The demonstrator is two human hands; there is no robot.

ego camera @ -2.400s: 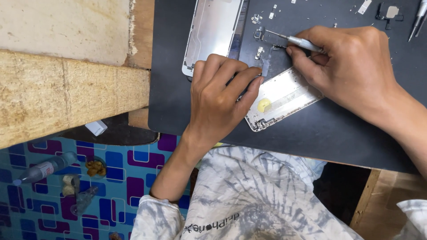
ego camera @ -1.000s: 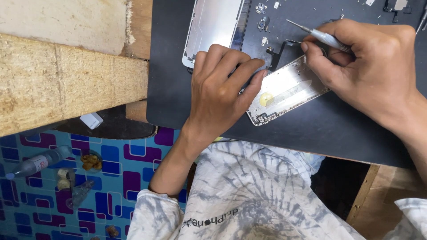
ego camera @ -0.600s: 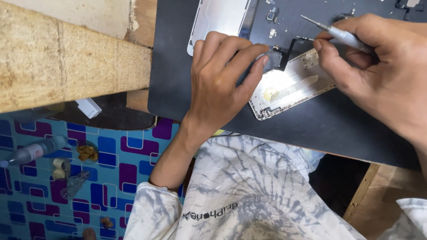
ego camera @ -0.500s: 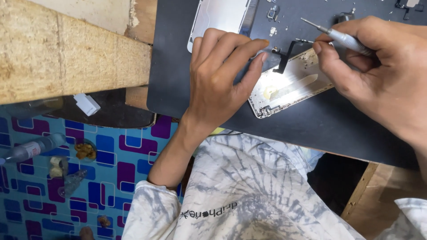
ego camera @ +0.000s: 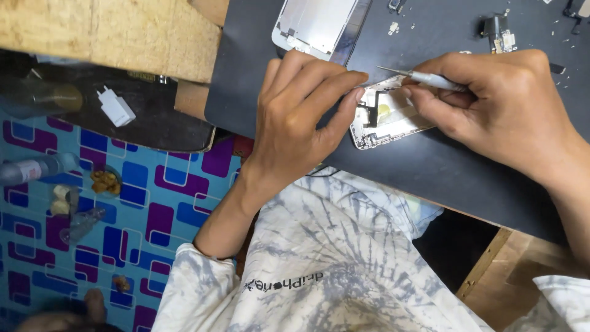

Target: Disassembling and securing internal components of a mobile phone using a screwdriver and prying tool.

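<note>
Step in hand: by the look of it, fine work inside an opened phone housing (ego camera: pixel 388 120) — the tool tip sits at its upper edge, so a small part or screw there seems to be the target.

Left hand (ego camera: pixel 295 123): laid flat and pressing down, fingers together, fingertips (ego camera: pixel 356 92) on the housing's left edge. It pins the housing; it grips nothing.

Right hand (ego camera: pixel 498 104): closed in a pinch around a thin metal tool (ego camera: pixel 424 77), held like a pen, tip pointing left towards the left fingertips.

Phone housing: lies on the dark mat (ego camera: pixel 442 166) of the surface, between the two hands, tilted, open side up, with a yellowish patch inside. Its right part is hidden under the right hand.

Next move calls for: judging from the grip, a steady tip and small, slow pressure, with the left hand holding the housing flat so it does not skid.

Nearby: a second pale phone panel (ego camera: pixel 313 24) just above the left hand; small loose parts (ego camera: pixel 501 34) scattered at the top of the mat.

Off the surface: white charger plug (ego camera: pixel 115 106) on a dark shelf; patterned blue and purple floor (ego camera: pixel 123 209) with bottles, well apart.
</note>
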